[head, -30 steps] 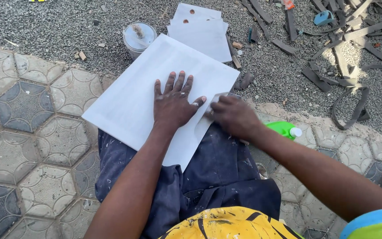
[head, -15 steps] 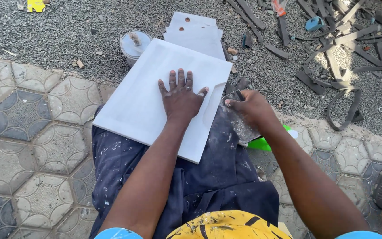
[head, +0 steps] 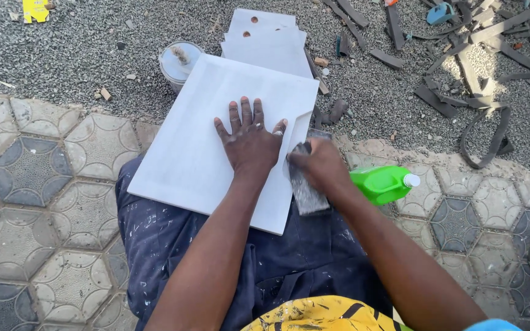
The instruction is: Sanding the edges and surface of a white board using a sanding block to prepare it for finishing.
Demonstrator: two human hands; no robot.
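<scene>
A white rectangular board (head: 197, 141) lies across my lap, resting on my dark blue paint-spotted trousers (head: 173, 245). My left hand (head: 249, 138) is spread flat on the board's right half and presses it down. My right hand (head: 320, 165) grips a grey sanding block (head: 308, 187) held against the board's right edge. The block's lower end sticks out below my fingers.
A green plastic bottle (head: 378, 182) lies on the patterned paving to my right. A small white paint tin (head: 178, 61) and a stack of white boards (head: 271, 37) sit on the gravel beyond. Dark rubber strips and scraps (head: 473, 67) are scattered at the upper right.
My right hand has slid down along the board's right edge with the sanding block. My left hand has stayed flat on the board.
</scene>
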